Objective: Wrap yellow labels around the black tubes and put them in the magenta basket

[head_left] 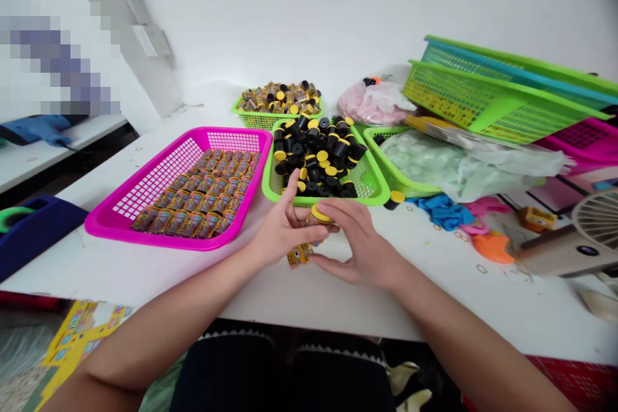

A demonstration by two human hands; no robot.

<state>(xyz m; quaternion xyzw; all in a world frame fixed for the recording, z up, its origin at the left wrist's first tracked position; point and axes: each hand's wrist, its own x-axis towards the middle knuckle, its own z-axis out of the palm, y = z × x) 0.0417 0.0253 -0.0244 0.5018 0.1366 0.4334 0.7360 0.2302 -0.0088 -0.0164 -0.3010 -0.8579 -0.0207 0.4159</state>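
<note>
Both my hands meet at the table's front middle around a small yellow-capped container (316,217) with a printed wrapper. My left hand (280,228) grips it from the left, fingers partly raised. My right hand (355,241) closes on it from the right. Just beyond them a green basket (376,190) holds several black and yellow-capped containers (316,154). To the left, a pink basket (145,187) holds rows of wrapped containers (203,199).
A further green basket (251,119) of wrapped pieces sits behind. At right are a green basket with plastic bags (463,164), stacked empty baskets (497,96), a pink bag (371,106), blue and orange scraps (449,212), a fan (599,219). A blue tape dispenser (33,225) is at left.
</note>
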